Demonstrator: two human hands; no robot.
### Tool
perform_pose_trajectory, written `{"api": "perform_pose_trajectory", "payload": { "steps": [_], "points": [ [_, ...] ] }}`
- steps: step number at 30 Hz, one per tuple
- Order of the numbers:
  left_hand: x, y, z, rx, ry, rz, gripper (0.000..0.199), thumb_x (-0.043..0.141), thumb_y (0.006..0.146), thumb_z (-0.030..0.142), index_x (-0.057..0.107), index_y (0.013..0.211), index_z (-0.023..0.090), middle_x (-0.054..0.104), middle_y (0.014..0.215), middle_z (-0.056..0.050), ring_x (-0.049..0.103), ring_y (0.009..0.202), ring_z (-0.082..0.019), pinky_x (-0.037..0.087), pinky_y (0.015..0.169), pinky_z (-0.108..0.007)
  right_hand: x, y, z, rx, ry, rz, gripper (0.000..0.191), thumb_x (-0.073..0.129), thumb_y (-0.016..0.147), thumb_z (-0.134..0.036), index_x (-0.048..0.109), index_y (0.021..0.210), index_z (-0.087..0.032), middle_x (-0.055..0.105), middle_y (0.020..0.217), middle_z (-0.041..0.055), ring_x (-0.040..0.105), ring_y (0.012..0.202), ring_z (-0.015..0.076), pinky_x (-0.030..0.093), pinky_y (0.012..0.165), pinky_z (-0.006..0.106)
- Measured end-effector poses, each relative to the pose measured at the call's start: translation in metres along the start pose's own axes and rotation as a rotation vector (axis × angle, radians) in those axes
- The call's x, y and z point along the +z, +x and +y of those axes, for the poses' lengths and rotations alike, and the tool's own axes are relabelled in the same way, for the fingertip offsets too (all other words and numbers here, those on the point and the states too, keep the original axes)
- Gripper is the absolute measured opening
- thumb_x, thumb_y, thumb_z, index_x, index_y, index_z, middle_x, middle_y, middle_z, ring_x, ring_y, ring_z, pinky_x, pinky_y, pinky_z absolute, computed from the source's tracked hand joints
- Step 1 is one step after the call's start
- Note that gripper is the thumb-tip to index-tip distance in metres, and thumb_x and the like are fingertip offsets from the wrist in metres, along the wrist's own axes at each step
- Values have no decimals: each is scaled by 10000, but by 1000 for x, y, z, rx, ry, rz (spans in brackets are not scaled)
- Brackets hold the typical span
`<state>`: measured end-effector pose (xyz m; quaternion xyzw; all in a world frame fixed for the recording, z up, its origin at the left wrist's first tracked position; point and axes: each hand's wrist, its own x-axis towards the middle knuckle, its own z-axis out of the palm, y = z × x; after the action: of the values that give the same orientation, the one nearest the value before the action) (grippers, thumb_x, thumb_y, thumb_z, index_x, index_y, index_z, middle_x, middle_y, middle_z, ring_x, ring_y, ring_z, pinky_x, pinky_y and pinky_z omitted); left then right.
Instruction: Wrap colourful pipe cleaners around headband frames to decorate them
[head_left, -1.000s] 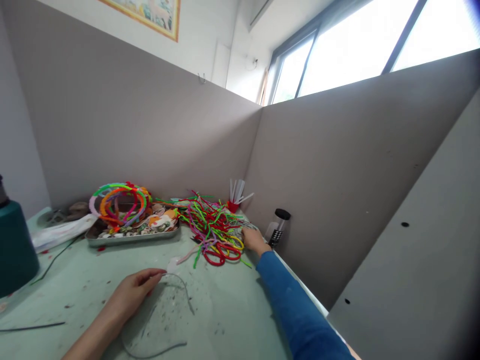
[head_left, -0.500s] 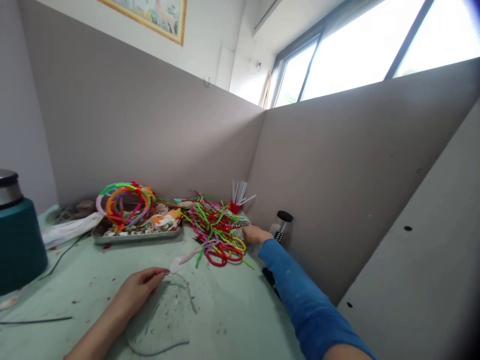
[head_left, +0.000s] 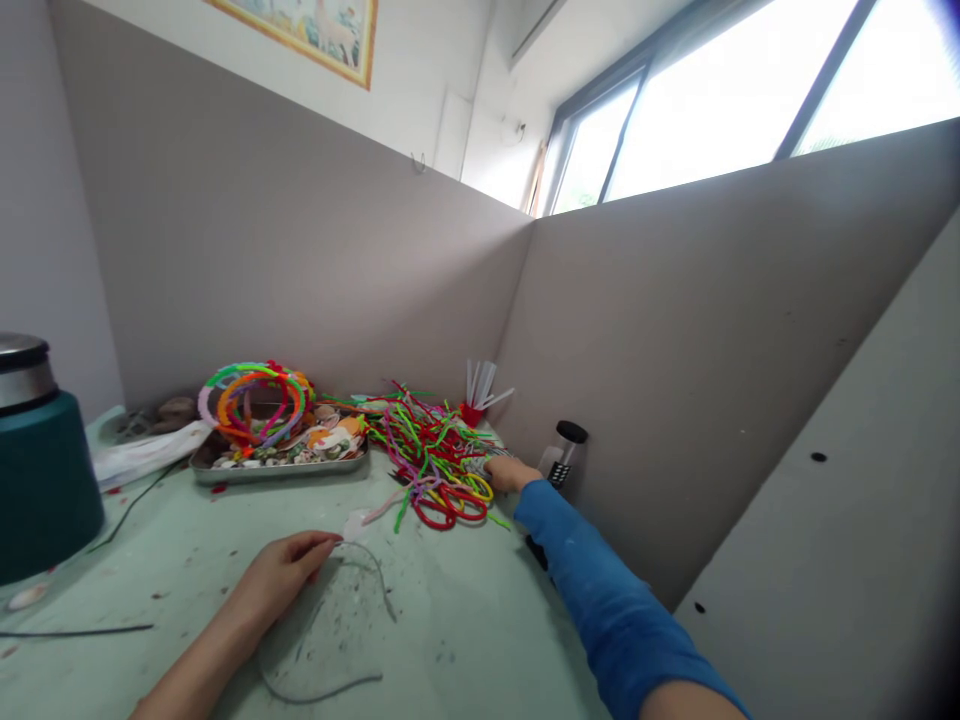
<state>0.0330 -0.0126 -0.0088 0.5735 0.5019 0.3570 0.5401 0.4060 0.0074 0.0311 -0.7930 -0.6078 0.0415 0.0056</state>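
Observation:
My left hand (head_left: 289, 568) is closed in a pinch on a thin grey pipe cleaner (head_left: 384, 590), low over the green tabletop. The strand bends away to the right of the fingertips, and another grey length (head_left: 322, 697) curves on the table below the wrist. At the right edge of a tangled heap of coloured pipe cleaners (head_left: 431, 450), my right hand (head_left: 514, 474) has its fingers curled onto a bundle of grey pipe cleaners (head_left: 478, 464). Its fingertips are partly hidden among the strands.
A metal tray (head_left: 277, 474) holds shells, cut-outs and colourful rings (head_left: 259, 400). White sticks (head_left: 480, 378) stand in a red cup behind the heap. A teal bottle (head_left: 45, 485) is at left, a black-capped clear container (head_left: 566, 448) by the right partition (head_left: 675, 330).
The whole view has shifted slightly to the right. Both hands keep nearly the same places, the left still pinching the grey strand and the right still at the grey bundle.

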Motion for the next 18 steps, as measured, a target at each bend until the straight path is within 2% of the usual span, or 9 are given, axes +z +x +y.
{"api": "perform_pose_trajectory", "payload": {
  "steps": [2,5,8,10,12,15,17,18],
  "points": [
    [0,-1,2,-28,26,-32,395,630,557,429,682,847,166,447,436,51,315,280,-70,177,303,-193,-2,-1,-4,14,-54,-48,290,499,862,-287,509,1116,-147,534,1112,84,557,932,190,479,778,384],
    [0,-3,6,-45,55,-63,420,621,557,451,670,860,164,433,439,60,309,290,-68,180,316,-194,-11,-4,-12,43,-103,-34,293,515,853,-284,518,1106,-137,536,1109,94,556,940,196,473,787,380],
    [1,-5,9,-34,69,-75,411,610,557,486,665,798,157,382,405,74,282,298,-67,162,331,-199,-23,-11,-28,54,-104,46,195,558,815,-235,617,964,-124,598,1015,146,557,960,255,427,790,353],
    [2,-7,11,-25,83,-87,402,605,558,508,661,749,160,360,376,77,268,303,-69,154,342,-205,-26,-18,-44,26,-72,126,206,500,836,-249,642,935,-137,621,992,161,553,973,277,398,774,339],
    [4,-8,13,-1,89,-92,388,606,557,519,657,705,164,393,370,65,284,321,-75,158,353,-208,-24,-26,-66,-41,-17,189,285,415,867,-320,640,960,-171,633,1010,127,560,960,247,387,745,301],
    [5,-8,12,39,101,-88,362,607,560,513,641,649,164,431,383,54,307,346,-80,168,360,-206,-10,-37,-102,-135,70,217,356,408,839,-454,662,885,-209,671,916,76,592,880,208,382,691,258],
    [5,-7,9,53,120,-87,348,595,574,503,622,633,161,423,392,59,300,342,-77,177,355,-205,2,-40,-124,-124,136,240,374,450,798,-489,671,852,-193,673,897,105,595,876,240,385,696,287],
    [5,-6,8,61,127,-83,342,583,588,499,610,632,161,425,406,61,297,338,-74,183,350,-205,8,-40,-132,-64,228,243,330,539,740,-463,679,803,-171,673,876,132,595,876,265,386,703,305]
  ]
}}
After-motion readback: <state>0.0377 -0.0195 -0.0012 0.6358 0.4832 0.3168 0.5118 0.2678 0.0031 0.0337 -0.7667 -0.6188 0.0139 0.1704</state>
